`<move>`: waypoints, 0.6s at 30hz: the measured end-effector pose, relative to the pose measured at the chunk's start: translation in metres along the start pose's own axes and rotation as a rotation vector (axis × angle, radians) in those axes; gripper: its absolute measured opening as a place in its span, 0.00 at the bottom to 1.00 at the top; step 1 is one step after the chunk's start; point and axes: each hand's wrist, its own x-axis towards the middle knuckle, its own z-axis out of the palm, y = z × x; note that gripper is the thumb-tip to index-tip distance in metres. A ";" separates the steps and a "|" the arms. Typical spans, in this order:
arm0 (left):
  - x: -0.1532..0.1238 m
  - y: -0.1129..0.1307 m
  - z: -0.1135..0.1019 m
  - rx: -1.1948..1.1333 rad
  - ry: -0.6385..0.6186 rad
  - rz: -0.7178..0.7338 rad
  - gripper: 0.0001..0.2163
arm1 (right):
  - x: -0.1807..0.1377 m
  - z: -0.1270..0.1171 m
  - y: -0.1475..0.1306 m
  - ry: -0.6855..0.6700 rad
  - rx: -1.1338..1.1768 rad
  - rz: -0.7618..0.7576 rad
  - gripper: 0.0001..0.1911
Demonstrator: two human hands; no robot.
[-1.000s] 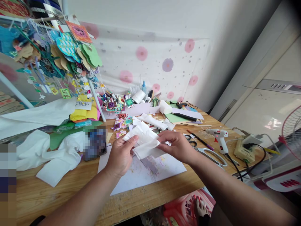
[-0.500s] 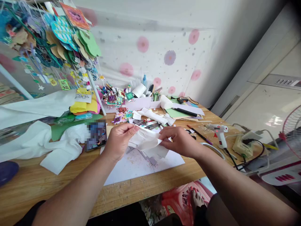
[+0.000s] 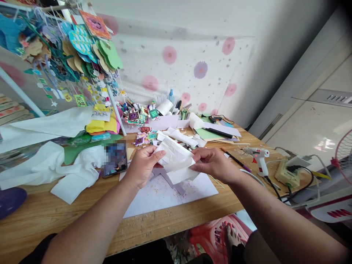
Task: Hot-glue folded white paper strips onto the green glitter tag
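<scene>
Between my hands is a piece of thin, creased white tissue paper point(image 3: 176, 157), partly folded, with a loose flap hanging at its lower right. My left hand point(image 3: 144, 163) pinches its left side, the thumb on top. At the right edge, my right hand point(image 3: 210, 163) grips the paper between thumb and fingers. Below it, a white sheet point(image 3: 170, 201) lies on the wooden table, with grey paper strips point(image 3: 165, 176) and small scraps on it. A phone point(image 3: 115, 157) rests left of my left hand.
A white glue gun point(image 3: 260, 159) stands at the right beside a power strip point(image 3: 288, 172). Long white tissue point(image 3: 82, 165) lies at the left. Colourful paper hangings point(image 3: 79, 47) dangle from a rack. Pens and small paper figures point(image 3: 137, 117) crowd the back. A red stool point(image 3: 209, 234) stands below.
The tissue paper has been tilted up, so its broad creased face now shows and the flap hangs lower right. The view has shifted slightly, and both hands still grip the paper.
</scene>
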 end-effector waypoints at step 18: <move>-0.001 0.006 -0.001 -0.061 -0.160 -0.061 0.18 | -0.002 -0.006 0.001 -0.038 -0.321 0.017 0.05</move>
